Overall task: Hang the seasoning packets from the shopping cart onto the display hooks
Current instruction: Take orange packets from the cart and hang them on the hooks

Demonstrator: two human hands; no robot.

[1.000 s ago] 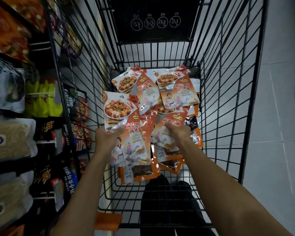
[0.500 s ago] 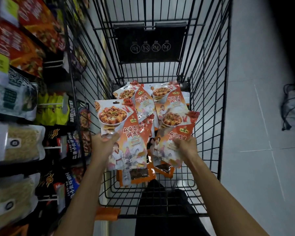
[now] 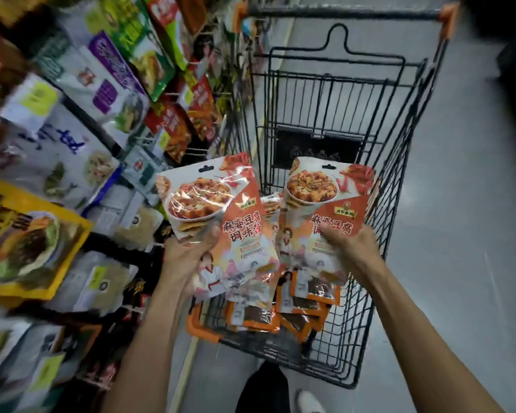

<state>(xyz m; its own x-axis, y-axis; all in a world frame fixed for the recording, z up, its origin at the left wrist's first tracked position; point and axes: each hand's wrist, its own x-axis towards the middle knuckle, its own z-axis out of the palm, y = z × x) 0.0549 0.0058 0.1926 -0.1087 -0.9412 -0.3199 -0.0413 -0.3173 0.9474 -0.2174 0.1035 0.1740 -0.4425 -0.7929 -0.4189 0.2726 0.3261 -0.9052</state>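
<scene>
Rack (image 3: 72,144) at nine o'clock, cart (image 3: 399,174) at twelve: left hand (image 3: 185,257), nearer the rack, grips one packet (image 3: 209,198), right hand (image 3: 349,248) another, hang-holes (image 3: 206,168) toward twelve.

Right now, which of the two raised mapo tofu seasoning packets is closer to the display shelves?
The packet in the left hand, tilted leftward beside the hanging goods; the other packet, in the right hand, is over the shopping cart.

Grey floor (image 3: 465,222), stocked shelves (image 3: 93,120) at left
</scene>
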